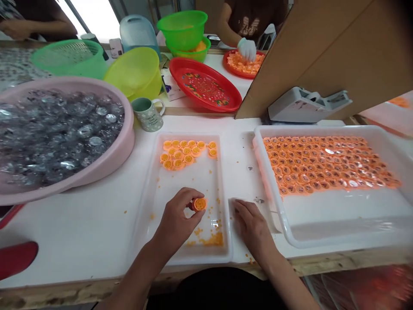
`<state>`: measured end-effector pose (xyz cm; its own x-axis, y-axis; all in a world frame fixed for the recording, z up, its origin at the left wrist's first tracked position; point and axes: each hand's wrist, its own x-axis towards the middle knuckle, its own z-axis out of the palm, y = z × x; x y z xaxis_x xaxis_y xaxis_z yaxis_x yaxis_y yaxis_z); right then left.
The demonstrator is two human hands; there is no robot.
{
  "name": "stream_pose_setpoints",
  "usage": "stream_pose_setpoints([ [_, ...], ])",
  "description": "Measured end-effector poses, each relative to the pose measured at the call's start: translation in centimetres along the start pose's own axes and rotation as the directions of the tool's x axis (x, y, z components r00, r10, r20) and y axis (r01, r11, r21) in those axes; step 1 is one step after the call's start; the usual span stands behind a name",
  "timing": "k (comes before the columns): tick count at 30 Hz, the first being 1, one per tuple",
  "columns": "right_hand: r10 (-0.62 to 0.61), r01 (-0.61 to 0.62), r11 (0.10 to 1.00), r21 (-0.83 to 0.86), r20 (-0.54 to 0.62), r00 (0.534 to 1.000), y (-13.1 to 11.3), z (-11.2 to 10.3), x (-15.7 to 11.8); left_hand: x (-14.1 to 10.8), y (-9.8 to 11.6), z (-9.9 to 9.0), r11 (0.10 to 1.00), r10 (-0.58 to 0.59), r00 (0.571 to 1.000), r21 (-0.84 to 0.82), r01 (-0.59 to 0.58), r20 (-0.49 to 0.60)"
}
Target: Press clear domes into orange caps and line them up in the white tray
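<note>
My left hand (181, 215) pinches a small orange cup (200, 204) between thumb and fingers, above the narrow white tray (151, 193). Orange granules show in the cup's open top. At the far end of that tray stand several similar filled orange cups (177, 154). Loose orange granules (211, 239) lie heaped in its near right corner. My right hand (253, 228) is low at the table beside the tray's right rim, fingers drawn together. Whatever is at its fingertips is hidden or too small to make out.
On the right, a larger white tray (288, 230) holds rows of orange cups (319, 165). A pink basin (127, 125) of clear plastic pieces stands left. Behind are a mug (147, 115), a red tray (206, 86), a tape dispenser (306, 105) and a co-worker's gloved hand (248, 49).
</note>
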<state>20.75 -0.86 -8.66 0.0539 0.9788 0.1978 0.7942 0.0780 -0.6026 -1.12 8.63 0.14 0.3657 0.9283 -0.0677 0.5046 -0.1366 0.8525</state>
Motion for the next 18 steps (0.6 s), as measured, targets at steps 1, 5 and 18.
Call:
stream_pose_setpoints([
  [1,0.033,-0.032,0.998,0.048,-0.025,0.999,-0.2,0.1,-0.3,-0.1,-0.2,0.2,1.000,0.001,1.000,-0.020,-0.001,0.009],
  [5,0.144,-0.135,0.987,0.092,-0.111,0.983,-0.6,-0.6,-0.7,-0.5,-0.5,0.9,0.990,-0.045,0.995,-0.127,0.056,0.089],
  [18,0.489,-0.511,0.203,0.835,0.366,0.792,-4.3,-4.5,0.8,-0.9,2.1,3.2,0.960,-0.098,0.960,-0.228,0.160,0.261],
])
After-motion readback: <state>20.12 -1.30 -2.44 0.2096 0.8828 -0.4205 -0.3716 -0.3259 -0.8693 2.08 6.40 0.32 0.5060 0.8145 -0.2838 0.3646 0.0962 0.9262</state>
